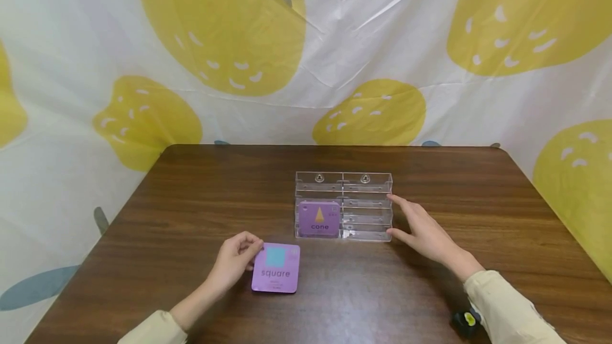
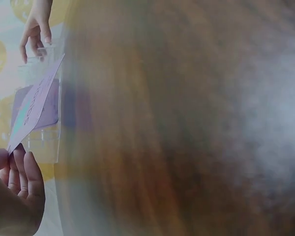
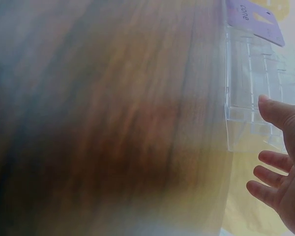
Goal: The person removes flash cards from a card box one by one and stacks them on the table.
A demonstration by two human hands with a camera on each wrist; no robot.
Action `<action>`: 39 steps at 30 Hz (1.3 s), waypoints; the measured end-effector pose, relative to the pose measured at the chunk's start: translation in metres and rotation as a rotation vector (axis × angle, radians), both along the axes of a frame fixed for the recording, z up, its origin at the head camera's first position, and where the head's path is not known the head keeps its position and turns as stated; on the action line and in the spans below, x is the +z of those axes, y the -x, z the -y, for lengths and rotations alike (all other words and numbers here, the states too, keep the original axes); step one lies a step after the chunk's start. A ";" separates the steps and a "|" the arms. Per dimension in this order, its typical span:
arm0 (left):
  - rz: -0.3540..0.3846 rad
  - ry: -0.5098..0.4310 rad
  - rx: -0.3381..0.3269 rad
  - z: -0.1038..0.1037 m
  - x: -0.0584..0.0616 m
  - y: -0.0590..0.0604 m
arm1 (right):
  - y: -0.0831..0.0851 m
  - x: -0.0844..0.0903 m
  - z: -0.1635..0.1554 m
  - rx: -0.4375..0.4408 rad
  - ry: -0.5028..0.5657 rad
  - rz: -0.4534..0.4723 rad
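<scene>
Left hand (image 1: 235, 259) has a pinch grip on the left edge of a purple square card with a teal square and the word "square" printed on it (image 1: 276, 268). In the head view the card looks like it's flat on the dark brown wooden counter (image 1: 201, 195), but the left wrist view shows its far side lifted, tilted up off the wood, with the fingers (image 2: 24, 172) curled under the near corner.

Right hand (image 1: 421, 230) isn't gripping anything. Its fingers are straight and spread, with the thumb and forefinger tips at the right end wall of the clear acrylic card holder with rows of slots (image 1: 365, 203). The right wrist view shows the thumb right at the holder's edge and the other fingers hanging free past it; can't tell for sure if the thumb actually touches.

A second purple card showing a yellow cone and the word "cone" (image 1: 319, 218) stands in the front left slot of the holder. The right wrist view only catches its corner.

Both forearms come in from the near edge in pale yellow sleeves (image 1: 507, 307). The square card sits just in front of the holder, left of centre. There's open wood on both sides and behind the holder. A small black and yellow object (image 1: 466, 321) sits by the right sleeve.
</scene>
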State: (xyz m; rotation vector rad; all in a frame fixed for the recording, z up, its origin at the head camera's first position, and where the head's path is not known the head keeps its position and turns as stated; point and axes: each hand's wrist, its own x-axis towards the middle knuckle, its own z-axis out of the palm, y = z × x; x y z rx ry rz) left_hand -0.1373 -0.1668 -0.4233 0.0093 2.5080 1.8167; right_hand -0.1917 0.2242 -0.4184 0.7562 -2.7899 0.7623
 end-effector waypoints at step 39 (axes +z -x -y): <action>-0.001 0.300 -0.028 0.008 -0.010 -0.006 | 0.000 -0.003 0.002 0.019 -0.048 -0.156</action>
